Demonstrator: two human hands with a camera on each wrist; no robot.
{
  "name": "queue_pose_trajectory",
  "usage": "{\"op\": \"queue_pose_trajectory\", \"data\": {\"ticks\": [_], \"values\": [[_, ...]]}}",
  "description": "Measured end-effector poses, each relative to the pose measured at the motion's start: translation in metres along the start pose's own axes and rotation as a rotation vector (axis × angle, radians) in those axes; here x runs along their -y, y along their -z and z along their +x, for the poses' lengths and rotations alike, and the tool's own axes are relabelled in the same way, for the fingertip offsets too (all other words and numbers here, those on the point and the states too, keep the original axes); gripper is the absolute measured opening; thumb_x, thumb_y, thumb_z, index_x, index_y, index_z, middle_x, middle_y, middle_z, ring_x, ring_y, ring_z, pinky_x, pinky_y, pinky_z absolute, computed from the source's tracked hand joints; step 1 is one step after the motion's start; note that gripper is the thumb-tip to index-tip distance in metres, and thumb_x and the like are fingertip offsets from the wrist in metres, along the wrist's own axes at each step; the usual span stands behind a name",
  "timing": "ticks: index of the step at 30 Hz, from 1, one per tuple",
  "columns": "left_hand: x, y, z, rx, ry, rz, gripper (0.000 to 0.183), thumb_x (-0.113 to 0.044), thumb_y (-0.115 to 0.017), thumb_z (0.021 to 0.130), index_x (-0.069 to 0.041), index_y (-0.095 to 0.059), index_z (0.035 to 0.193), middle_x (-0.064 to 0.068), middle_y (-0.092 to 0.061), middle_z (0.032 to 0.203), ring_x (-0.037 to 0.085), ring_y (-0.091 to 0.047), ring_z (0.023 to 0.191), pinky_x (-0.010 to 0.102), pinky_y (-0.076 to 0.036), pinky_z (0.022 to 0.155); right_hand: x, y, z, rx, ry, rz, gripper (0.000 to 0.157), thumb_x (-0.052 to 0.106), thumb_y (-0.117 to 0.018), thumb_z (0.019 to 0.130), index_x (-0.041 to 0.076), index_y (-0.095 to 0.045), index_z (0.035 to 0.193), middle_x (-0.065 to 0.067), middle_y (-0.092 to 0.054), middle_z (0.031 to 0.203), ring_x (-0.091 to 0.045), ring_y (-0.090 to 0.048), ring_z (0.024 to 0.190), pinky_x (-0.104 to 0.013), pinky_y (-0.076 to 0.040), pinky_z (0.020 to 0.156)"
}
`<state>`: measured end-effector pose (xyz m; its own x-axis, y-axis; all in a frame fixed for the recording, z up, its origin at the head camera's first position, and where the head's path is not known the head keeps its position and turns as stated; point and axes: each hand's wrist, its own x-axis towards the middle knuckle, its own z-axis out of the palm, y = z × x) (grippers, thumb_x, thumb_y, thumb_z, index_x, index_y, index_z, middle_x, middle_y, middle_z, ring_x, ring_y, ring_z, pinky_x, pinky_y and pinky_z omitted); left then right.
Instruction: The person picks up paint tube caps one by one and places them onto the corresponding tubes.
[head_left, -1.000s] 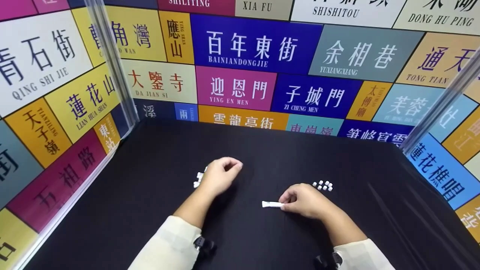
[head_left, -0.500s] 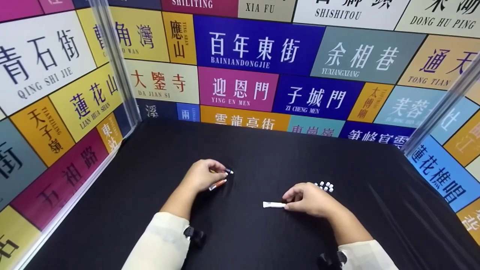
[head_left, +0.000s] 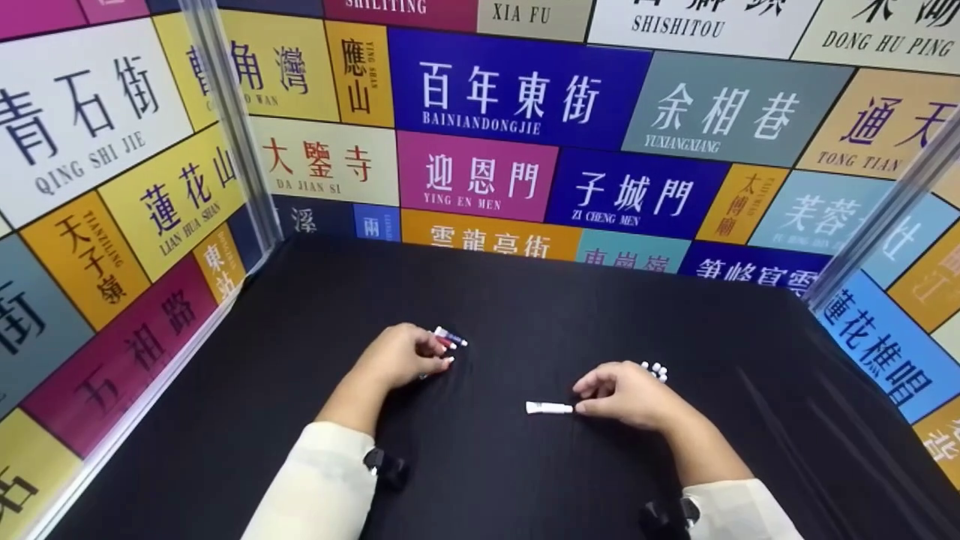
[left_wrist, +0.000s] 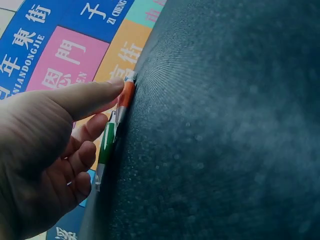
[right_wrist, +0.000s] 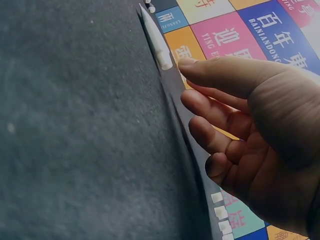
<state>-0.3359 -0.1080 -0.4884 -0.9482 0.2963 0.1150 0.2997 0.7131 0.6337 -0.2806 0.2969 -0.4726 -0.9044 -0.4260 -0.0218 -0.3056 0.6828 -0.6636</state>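
Note:
My left hand is at a group of small paint tubes on the black cloth, its fingers loosely bent. A red tube and a blue tube show past its fingertips. In the left wrist view the thumb tip is right at the cap end of an orange tube, with a green tube nearer the camera. A white tube lies on the cloth with its cap toward my right hand. There the thumb tip is just off the cap, fingers relaxed and holding nothing.
Several small white cap-like pieces lie beyond the right hand, partly hidden by it. Black cloth covers the table. Panels with colourful street-name signs stand at the back and sides.
My left hand has moved back and left, then down over the orange tube, uncovering red and blue tubes. My right hand has drawn slightly right, off the white tube it touched.

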Motion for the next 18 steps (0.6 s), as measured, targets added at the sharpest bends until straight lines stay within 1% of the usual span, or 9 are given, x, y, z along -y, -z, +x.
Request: {"op": "queue_pose_trajectory", "data": {"ticks": [3,6,8,11,15,18], "values": [[0.004,-0.001,0.0,0.009,-0.055,0.03,0.01,-0.031,-0.09,0.087,-0.024,-0.082,0.088,-0.006,-0.074,0.087,0.014,-0.06,0.086,0.037,-0.052,0.087,-0.002,0.004,-0.001,-0.011,-0.012,0.005,0.027,0.026,-0.089,0.087,0.01,-0.082,0.108,-0.002,-0.08,0.094,-0.009,-0.069,0.079,-0.021,-0.055,0.07],[0.006,-0.001,0.0,0.009,-0.09,0.066,0.012,-0.031,-0.091,0.086,-0.024,-0.083,0.091,-0.003,-0.073,0.091,0.015,-0.06,0.088,0.039,-0.052,0.09,-0.006,0.009,-0.003,-0.046,-0.028,0.006,0.028,0.028,-0.089,0.087,0.011,-0.082,0.108,-0.002,-0.079,0.093,-0.011,-0.068,0.08,-0.023,-0.055,0.07],[0.006,-0.001,-0.001,0.011,-0.098,0.083,0.014,-0.031,-0.091,0.085,-0.023,-0.083,0.093,-0.001,-0.072,0.094,0.016,-0.06,0.09,0.04,-0.052,0.09,-0.009,0.013,-0.004,-0.078,-0.039,-0.004,0.028,0.03,-0.089,0.087,0.011,-0.082,0.108,-0.002,-0.079,0.093,-0.012,-0.067,0.08,-0.024,-0.055,0.07],[0.005,-0.001,-0.003,0.023,-0.102,0.106,0.017,-0.032,-0.092,0.084,-0.024,-0.083,0.096,0.0,-0.07,0.098,0.017,-0.061,0.093,0.041,-0.053,0.092,-0.015,0.018,-0.006,-0.134,-0.081,-0.015,0.027,0.031,-0.088,0.088,0.014,-0.082,0.108,-0.002,-0.078,0.094,-0.012,-0.066,0.08,-0.025,-0.055,0.069],[0.004,0.0,-0.004,0.044,-0.13,0.139,0.016,-0.033,-0.09,0.086,-0.025,-0.082,0.097,0.001,-0.07,0.1,0.019,-0.061,0.096,0.041,-0.052,0.093,-0.024,0.025,-0.009,-0.204,-0.122,-0.034,0.026,0.033,-0.087,0.09,0.015,-0.083,0.108,-0.001,-0.079,0.096,-0.012,-0.067,0.083,-0.024,-0.055,0.074],[0.004,0.0,-0.004,0.048,-0.159,0.156,0.013,-0.033,-0.088,0.088,-0.025,-0.083,0.096,0.001,-0.071,0.099,0.019,-0.06,0.097,0.042,-0.052,0.092,-0.03,0.03,-0.011,-0.257,-0.132,-0.04,0.026,0.033,-0.085,0.092,0.014,-0.083,0.11,-0.002,-0.081,0.098,-0.012,-0.069,0.087,-0.022,-0.054,0.079]]}}
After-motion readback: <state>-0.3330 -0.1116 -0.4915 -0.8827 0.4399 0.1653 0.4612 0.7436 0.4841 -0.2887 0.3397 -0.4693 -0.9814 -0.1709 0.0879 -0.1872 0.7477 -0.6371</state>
